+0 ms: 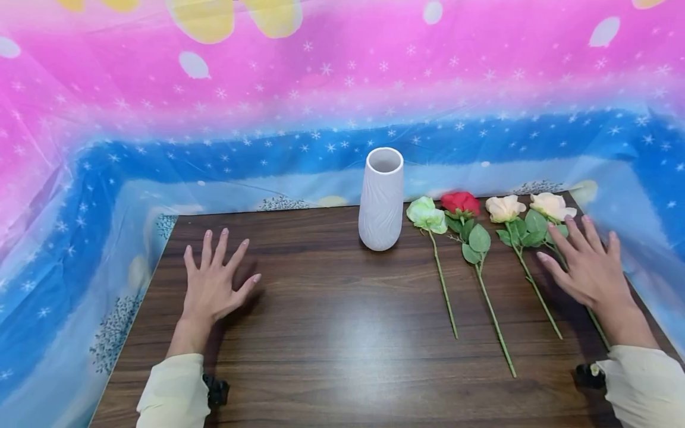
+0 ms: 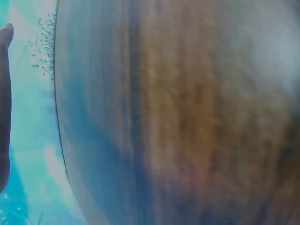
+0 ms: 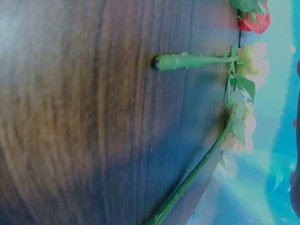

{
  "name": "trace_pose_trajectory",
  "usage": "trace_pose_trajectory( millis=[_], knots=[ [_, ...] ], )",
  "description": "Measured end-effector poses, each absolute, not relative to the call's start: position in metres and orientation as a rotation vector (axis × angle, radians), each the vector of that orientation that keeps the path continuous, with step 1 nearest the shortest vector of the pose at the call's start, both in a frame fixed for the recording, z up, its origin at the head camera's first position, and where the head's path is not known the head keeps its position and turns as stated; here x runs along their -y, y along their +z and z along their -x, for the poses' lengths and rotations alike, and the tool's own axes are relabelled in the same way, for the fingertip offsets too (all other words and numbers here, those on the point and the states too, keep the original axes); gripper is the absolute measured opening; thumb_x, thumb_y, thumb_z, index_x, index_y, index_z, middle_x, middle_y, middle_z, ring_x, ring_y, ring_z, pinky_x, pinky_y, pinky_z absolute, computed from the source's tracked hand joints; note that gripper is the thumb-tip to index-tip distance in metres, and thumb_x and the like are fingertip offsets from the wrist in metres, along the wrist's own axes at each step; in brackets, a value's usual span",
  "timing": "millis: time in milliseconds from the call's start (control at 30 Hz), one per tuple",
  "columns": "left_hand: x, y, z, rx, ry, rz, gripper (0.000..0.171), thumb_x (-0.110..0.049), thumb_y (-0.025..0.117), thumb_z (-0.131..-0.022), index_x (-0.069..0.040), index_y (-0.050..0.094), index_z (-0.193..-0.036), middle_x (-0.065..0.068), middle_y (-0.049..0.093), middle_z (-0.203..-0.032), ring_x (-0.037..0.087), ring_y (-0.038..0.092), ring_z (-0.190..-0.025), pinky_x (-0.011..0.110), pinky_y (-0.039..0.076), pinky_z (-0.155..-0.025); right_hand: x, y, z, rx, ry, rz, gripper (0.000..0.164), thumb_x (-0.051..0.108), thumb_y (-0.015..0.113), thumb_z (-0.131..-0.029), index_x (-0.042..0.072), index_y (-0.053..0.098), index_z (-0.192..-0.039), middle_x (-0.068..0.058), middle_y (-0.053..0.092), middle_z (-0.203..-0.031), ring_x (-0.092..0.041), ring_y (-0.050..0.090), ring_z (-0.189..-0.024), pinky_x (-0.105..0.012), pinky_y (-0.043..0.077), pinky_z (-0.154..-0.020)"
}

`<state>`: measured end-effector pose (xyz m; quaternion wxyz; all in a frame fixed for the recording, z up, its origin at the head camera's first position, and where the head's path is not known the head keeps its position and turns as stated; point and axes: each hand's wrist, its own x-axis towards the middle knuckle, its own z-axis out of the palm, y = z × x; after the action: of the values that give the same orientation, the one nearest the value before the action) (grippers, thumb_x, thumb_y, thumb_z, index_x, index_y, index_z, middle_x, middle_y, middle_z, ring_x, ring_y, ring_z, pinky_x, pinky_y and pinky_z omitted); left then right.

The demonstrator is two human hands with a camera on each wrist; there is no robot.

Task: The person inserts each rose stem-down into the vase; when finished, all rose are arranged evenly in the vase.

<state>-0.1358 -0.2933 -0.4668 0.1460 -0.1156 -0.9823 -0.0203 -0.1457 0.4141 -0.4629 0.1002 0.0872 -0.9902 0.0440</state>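
My left hand (image 1: pixel 213 285) is spread with straight fingers above the left part of the dark wooden table and holds nothing. On the right, my right hand (image 1: pixel 591 273) is spread too, over the stem of the rightmost cream rose (image 1: pixel 552 206); whether it touches the stem I cannot tell. Beside it lies another cream rose (image 1: pixel 505 209), also seen in the right wrist view with its stem (image 3: pixel 187 61) pointing at the camera. Farther left are a red rose (image 1: pixel 460 203) and a pale green flower (image 1: pixel 426 215). A white ribbed vase (image 1: pixel 381 202) stands upright at the back.
The wooden table (image 1: pixel 321 309) has its far edge just behind the vase and flower heads. A pink and blue patterned cloth (image 1: pixel 299 101) surrounds the table at the back and sides. Dark devices, one a wrist camera (image 1: pixel 216 391), sit at both cuffs.
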Motion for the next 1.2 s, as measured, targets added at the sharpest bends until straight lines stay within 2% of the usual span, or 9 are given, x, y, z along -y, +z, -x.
trace_pose_trajectory(
  millis=[267, 467, 633, 833, 1000, 1200],
  knots=[
    [0.283, -0.459, 0.142, 2.800, -0.042, 0.370, 0.090, -0.084, 0.019, -0.093, -0.024, 0.038, -0.157, 0.018, 0.028, -0.167, 0.043, 0.014, -0.158, 0.077, 0.011, -0.118, -0.401, -0.458, 0.151, 2.917, 0.074, -0.303, 0.069, 0.056, 0.039, -0.105, 0.028, 0.016, -0.164, -0.020, 0.021, -0.169, -0.041, 0.004, -0.160, -0.071, 0.006, -0.122],
    [0.274, -0.454, 0.146, 2.773, -0.067, 0.374, 0.095, -0.087, 0.011, -0.090, -0.024, 0.039, -0.157, 0.017, 0.027, -0.168, 0.043, 0.015, -0.158, 0.077, 0.012, -0.118, -0.388, -0.450, 0.156, 2.893, 0.097, -0.336, 0.068, 0.054, 0.040, -0.105, 0.025, 0.020, -0.164, -0.018, 0.022, -0.169, -0.042, 0.008, -0.160, -0.069, 0.007, -0.123],
    [0.260, -0.450, 0.148, 2.736, -0.158, 0.383, 0.095, -0.087, 0.012, -0.091, -0.024, 0.039, -0.156, 0.018, 0.027, -0.167, 0.043, 0.015, -0.158, 0.077, 0.011, -0.118, -0.373, -0.445, 0.159, 2.868, 0.139, -0.348, 0.069, 0.054, 0.041, -0.105, 0.021, 0.025, -0.163, -0.020, 0.027, -0.167, -0.041, 0.015, -0.158, -0.068, 0.016, -0.121],
    [0.241, -0.447, 0.154, 2.677, -0.226, 0.406, 0.097, -0.087, 0.010, -0.091, -0.023, 0.043, -0.155, 0.018, 0.032, -0.166, 0.043, 0.020, -0.156, 0.076, 0.012, -0.119, -0.356, -0.442, 0.163, 2.833, 0.184, -0.349, 0.067, 0.052, 0.046, -0.104, 0.017, 0.032, -0.160, -0.022, 0.041, -0.158, -0.046, 0.037, -0.144, -0.069, 0.032, -0.110],
    [0.228, -0.444, 0.159, 2.633, -0.283, 0.421, 0.095, -0.086, 0.013, -0.092, -0.021, 0.047, -0.152, 0.018, 0.038, -0.163, 0.042, 0.025, -0.155, 0.075, 0.016, -0.119, -0.346, -0.439, 0.163, 2.824, 0.239, -0.337, 0.065, 0.049, 0.048, -0.104, 0.015, 0.036, -0.158, -0.023, 0.046, -0.152, -0.048, 0.040, -0.140, -0.073, 0.032, -0.108],
    [0.212, -0.438, 0.163, 2.554, -0.467, 0.414, 0.090, -0.082, 0.023, -0.094, -0.017, 0.052, -0.149, 0.018, 0.042, -0.161, 0.041, 0.028, -0.154, 0.074, 0.016, -0.119, -0.334, -0.431, 0.164, 2.783, 0.489, -0.356, 0.059, 0.039, 0.054, -0.104, 0.006, 0.045, -0.152, -0.028, 0.049, -0.149, -0.051, 0.042, -0.138, -0.069, 0.034, -0.108]
  ],
)
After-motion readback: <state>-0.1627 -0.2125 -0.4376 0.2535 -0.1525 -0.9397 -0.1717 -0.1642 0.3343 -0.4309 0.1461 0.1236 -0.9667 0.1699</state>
